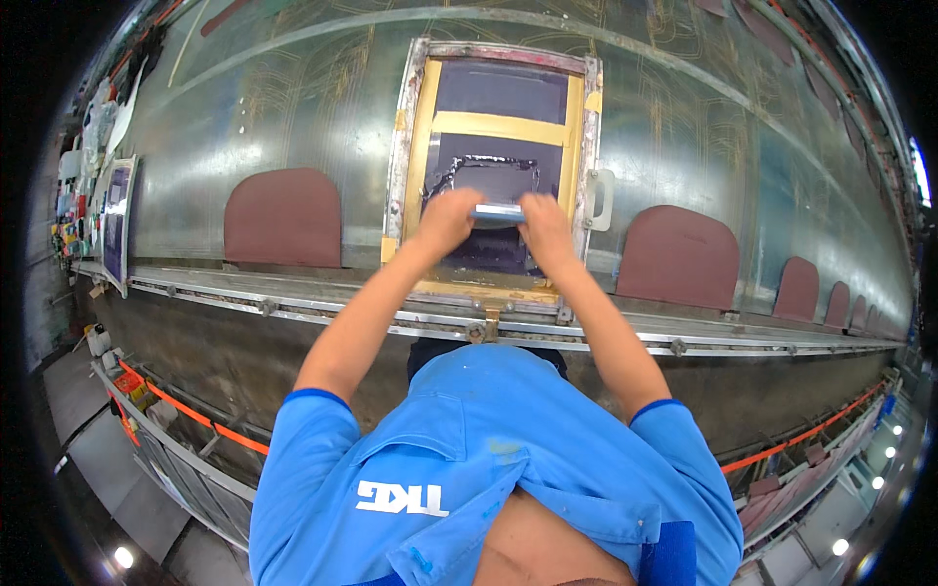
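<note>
A screen-printing frame (399, 166) lies on the long table in front of me, its dark mesh edged with yellow tape. Both my hands grip a squeegee (498, 210) across the lower half of the mesh. My left hand (449, 220) is closed round its left end, and my right hand (545, 230) round its right end. Beyond the squeegee, dark wet-looking ink (493, 160) outlines a rough shape on the mesh. The squeegee's lower edge is partly hidden by my hands.
Dark red rounded fabric-like panels (283, 220) lie along the table (186, 215) on both sides, one panel (679, 259) close right of the frame. A metal rail (625, 339) with bolts runs along the near edge. Another framed screen (117, 225) leans at the far left.
</note>
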Action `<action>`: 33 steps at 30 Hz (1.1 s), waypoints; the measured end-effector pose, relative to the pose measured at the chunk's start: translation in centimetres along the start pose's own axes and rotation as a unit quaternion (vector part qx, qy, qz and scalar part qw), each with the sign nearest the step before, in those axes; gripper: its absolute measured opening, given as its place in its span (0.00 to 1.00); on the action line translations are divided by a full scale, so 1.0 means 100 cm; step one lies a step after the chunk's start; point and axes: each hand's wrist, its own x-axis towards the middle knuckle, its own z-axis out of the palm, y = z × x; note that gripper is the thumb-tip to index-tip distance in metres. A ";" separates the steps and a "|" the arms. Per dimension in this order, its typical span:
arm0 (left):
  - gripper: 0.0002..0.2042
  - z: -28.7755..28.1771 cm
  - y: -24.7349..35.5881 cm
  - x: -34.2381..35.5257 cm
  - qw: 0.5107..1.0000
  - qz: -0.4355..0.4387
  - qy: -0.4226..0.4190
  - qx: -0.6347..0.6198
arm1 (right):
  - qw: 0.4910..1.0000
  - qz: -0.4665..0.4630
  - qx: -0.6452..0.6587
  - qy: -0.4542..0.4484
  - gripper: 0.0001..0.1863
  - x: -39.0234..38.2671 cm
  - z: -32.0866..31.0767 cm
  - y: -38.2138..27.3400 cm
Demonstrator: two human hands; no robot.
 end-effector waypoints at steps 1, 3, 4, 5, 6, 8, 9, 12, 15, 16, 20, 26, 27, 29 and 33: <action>0.15 0.004 0.003 -0.012 1.000 0.014 -0.003 -0.013 | 1.000 0.004 0.011 -0.006 0.17 -0.012 -0.001 -0.006; 0.15 0.000 0.002 -0.008 0.999 0.017 -0.020 -0.021 | 0.999 0.010 0.028 -0.017 0.17 -0.019 -0.009 -0.014; 0.15 -0.004 -0.001 -0.001 0.999 0.001 -0.036 -0.015 | 0.991 0.061 0.118 -0.001 0.18 -0.013 -0.015 -0.010; 0.15 -0.008 -0.004 0.004 0.998 -0.018 -0.053 -0.010 | 0.972 0.111 0.207 0.012 0.19 -0.008 -0.024 -0.003; 0.16 -0.011 -0.011 0.009 0.999 -0.012 -0.026 -0.033 | 0.941 0.160 0.298 0.018 0.20 -0.006 -0.031 0.006; 0.16 -0.019 -0.029 0.041 0.996 0.009 0.026 -0.080 | 0.917 0.232 0.284 0.155 0.26 0.007 -0.033 0.067; 0.15 -0.029 -0.022 0.055 0.997 -0.020 0.003 -0.080 | 0.942 0.219 0.135 0.216 0.25 0.008 -0.032 0.097; 0.15 -0.030 -0.023 0.071 0.998 -0.017 0.010 -0.055 | 0.932 0.259 0.111 0.228 0.22 0.010 -0.013 0.132; 0.16 -0.020 -0.014 0.041 0.995 -0.008 0.041 -0.087 | 0.904 0.300 0.237 0.192 0.17 0.023 -0.004 0.143; 0.19 -0.019 -0.008 0.027 0.995 -0.014 0.016 -0.097 | 0.893 0.311 0.267 0.184 0.16 0.026 -0.004 0.147; 0.24 0.010 0.003 -0.057 0.996 0.058 0.038 -0.049 | 0.888 0.302 0.251 0.239 0.10 0.034 -0.003 0.154; 0.24 0.006 0.044 -0.130 0.994 0.069 0.059 -0.063 | 0.886 0.267 0.229 0.301 0.11 0.030 -0.035 0.105; 0.24 0.008 0.051 -0.133 0.994 0.067 0.066 -0.064 | 0.888 0.263 0.231 0.299 0.12 0.025 -0.036 0.099; 0.29 0.016 0.061 -0.137 0.996 0.052 0.054 -0.053 | 0.876 0.263 0.278 0.293 0.12 0.016 -0.020 0.106; 0.30 0.025 0.074 -0.128 0.999 -0.012 0.020 -0.025 | 0.878 0.231 0.297 0.297 0.11 0.002 -0.008 0.113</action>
